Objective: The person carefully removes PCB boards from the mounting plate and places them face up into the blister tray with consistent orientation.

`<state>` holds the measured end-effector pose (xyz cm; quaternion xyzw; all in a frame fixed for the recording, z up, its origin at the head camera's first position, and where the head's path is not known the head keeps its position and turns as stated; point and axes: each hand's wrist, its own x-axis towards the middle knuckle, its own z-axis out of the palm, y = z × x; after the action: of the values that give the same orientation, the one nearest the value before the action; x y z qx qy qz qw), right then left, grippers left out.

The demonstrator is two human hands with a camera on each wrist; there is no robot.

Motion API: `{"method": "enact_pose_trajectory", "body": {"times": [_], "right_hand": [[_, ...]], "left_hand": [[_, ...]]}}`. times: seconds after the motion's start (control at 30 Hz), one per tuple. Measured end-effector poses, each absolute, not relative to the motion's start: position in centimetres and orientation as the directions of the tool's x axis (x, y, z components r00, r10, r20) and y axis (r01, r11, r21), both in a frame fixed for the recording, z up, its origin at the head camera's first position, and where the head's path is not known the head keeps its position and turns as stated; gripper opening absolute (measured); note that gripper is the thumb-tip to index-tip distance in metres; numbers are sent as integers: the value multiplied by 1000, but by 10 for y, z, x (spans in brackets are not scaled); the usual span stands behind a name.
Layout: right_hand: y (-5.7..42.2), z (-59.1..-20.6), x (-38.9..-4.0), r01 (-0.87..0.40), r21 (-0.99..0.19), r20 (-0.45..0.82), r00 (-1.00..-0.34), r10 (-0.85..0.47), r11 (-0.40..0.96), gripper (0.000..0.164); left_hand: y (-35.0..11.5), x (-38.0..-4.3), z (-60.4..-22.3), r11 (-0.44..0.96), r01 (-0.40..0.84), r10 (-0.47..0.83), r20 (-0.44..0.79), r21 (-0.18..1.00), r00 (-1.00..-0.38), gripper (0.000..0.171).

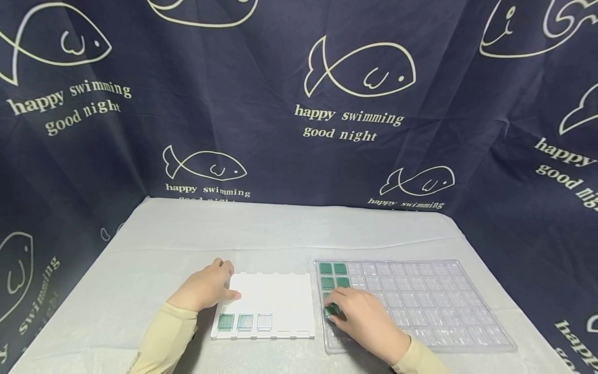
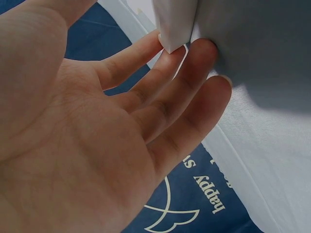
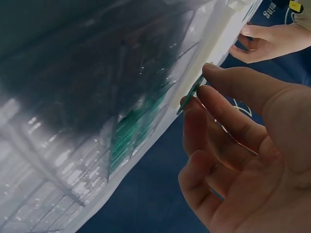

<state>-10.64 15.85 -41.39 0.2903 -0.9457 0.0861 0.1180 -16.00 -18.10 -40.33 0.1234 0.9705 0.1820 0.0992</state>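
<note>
A white board (image 1: 277, 293) lies on the table, and my left hand (image 1: 205, 285) holds its left edge, thumb on the upper face and fingertips (image 2: 201, 51) against the side. Along its near edge sit two green square circuit boards (image 1: 226, 322) and a pale square frame (image 1: 264, 322) with fine lines. Over the left column of the clear plastic tray (image 1: 420, 299), my right hand (image 1: 364, 317) pinches a thin green circuit board (image 3: 192, 93) between thumb and fingers. Several more green circuit boards (image 1: 340, 268) lie in the tray's left compartments, partly covered by that hand.
The tray stands right of the white board with a narrow gap between them. White cloth (image 1: 280, 228) covers the table. Dark blue curtains (image 1: 275, 104) printed with fish and lettering hang behind and at both sides.
</note>
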Motion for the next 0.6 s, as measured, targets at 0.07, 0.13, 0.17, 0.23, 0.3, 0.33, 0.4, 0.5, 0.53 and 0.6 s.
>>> {"method": "enact_pose_trajectory", "body": {"times": [0.07, 0.13, 0.17, 0.23, 0.3, 0.33, 0.4, 0.5, 0.53, 0.6], "right_hand": [[159, -415, -106, -562, -98, 263, -810, -523, 821, 26], [160, -416, -105, -557, -111, 247, -818, -519, 823, 26], [160, -417, -105, -554, -118, 241, -821, -518, 824, 26], [161, -418, -105, -549, -127, 231, -826, -514, 826, 26], [162, -419, -104, -546, -132, 226, -829, -511, 827, 25], [162, -419, -104, -544, -134, 223, -831, -510, 828, 25], [162, -420, -104, -540, -138, 217, -834, -507, 830, 25], [162, -420, -104, -536, -145, 203, -839, -505, 832, 25], [162, -421, -103, -536, -147, 199, -840, -505, 832, 25], [162, -421, -103, -535, -150, 193, -840, -507, 831, 26]], "left_hand": [[-181, -160, -403, 905, 200, 273, -152, 376, -950, 54], [-181, -160, -403, 905, 200, 273, -153, 376, -950, 54], [-181, -160, -402, 905, 199, 273, -153, 377, -950, 55], [-181, -160, -402, 904, 200, 274, -153, 377, -950, 55], [-181, -160, -401, 904, 200, 274, -153, 379, -950, 55], [-181, -160, -401, 904, 200, 274, -152, 379, -950, 55], [-181, -160, -401, 903, 201, 275, -153, 379, -949, 55], [-181, -160, -400, 904, 200, 275, -156, 377, -949, 55], [-181, -160, -401, 905, 199, 275, -157, 377, -949, 55], [-181, -160, -401, 905, 198, 274, -159, 376, -949, 55]]}}
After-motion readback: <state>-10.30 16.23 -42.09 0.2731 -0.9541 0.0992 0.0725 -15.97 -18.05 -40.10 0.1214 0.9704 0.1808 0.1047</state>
